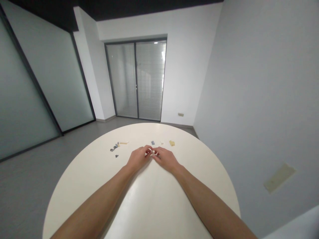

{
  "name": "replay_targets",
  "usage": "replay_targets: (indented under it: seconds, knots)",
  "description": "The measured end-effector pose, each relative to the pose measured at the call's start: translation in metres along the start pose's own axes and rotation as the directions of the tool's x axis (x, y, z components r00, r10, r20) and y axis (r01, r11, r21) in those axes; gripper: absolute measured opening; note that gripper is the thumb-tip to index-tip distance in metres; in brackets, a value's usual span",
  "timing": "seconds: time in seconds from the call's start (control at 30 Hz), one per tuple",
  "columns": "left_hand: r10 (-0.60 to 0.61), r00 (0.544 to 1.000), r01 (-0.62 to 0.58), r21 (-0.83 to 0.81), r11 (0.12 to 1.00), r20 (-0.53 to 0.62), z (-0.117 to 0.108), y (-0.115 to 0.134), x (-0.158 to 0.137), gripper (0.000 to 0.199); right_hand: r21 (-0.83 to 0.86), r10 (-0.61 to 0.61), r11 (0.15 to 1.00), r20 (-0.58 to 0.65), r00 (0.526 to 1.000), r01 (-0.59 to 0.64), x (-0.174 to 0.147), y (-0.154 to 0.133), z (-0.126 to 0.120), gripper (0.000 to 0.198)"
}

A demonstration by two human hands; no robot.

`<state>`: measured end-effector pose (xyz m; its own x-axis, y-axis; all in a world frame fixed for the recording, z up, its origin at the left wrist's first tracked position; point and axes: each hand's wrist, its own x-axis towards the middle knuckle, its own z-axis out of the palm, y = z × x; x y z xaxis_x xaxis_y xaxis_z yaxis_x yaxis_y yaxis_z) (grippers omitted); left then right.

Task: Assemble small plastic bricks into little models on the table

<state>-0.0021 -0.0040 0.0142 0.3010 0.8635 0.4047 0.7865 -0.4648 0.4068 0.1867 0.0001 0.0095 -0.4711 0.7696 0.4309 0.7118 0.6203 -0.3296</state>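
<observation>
My left hand (140, 157) and my right hand (164, 158) meet over the middle of the round table, fingertips almost touching. The fingers of both are bent and pressed together in a pinch. Something small and pale seems to sit between them, too small and too covered to name. Just beyond my fingers lies a small blue-grey piece (153, 142). To its right are a tiny whitish piece (162, 143) and a flat yellow piece (172, 143).
On the cream table (82, 186), left of my hands, are a thin tan strip (123, 143), a cluster of small dark grey pieces (114, 147) and a separate dark piece (117, 156). A white wall (259, 99) stands close on the right; a glass door (136, 83) is behind the table.
</observation>
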Motion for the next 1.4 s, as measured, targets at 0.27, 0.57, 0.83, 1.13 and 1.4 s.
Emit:
replay_targets:
  seconds: [0.27,0.57,0.83,1.13,1.4]
  knots:
    - [0.018,1.0,-0.018,-0.005,1.0,-0.011,0.0004,-0.001,0.0004,0.02,0.006,0.017,1.0,0.008,1.0,-0.017,0.0002,-0.0011,-0.0021,0.03]
    - [-0.014,1.0,0.014,-0.013,1.0,0.005,0.0024,-0.0012,-0.0003,0.025,-0.008,0.031,0.999,0.024,0.999,-0.031,0.0002,-0.0042,-0.0051,0.031]
    - [-0.025,0.999,0.027,-0.05,0.998,0.046,0.0009,0.0002,-0.0009,0.033,-0.02,0.028,0.999,0.022,0.999,-0.028,0.0008,-0.003,-0.0037,0.031]
    - [-0.043,0.996,0.049,-0.079,0.996,0.073,-0.0013,0.0038,-0.0016,0.036,-0.001,0.046,0.999,0.028,0.999,-0.046,0.0007,-0.0058,-0.0055,0.033]
    - [-0.039,0.997,0.044,-0.067,0.997,0.067,0.0001,0.0023,-0.0015,0.037,-0.018,0.042,0.999,0.0,0.999,-0.042,0.0009,-0.0018,-0.0011,0.032]
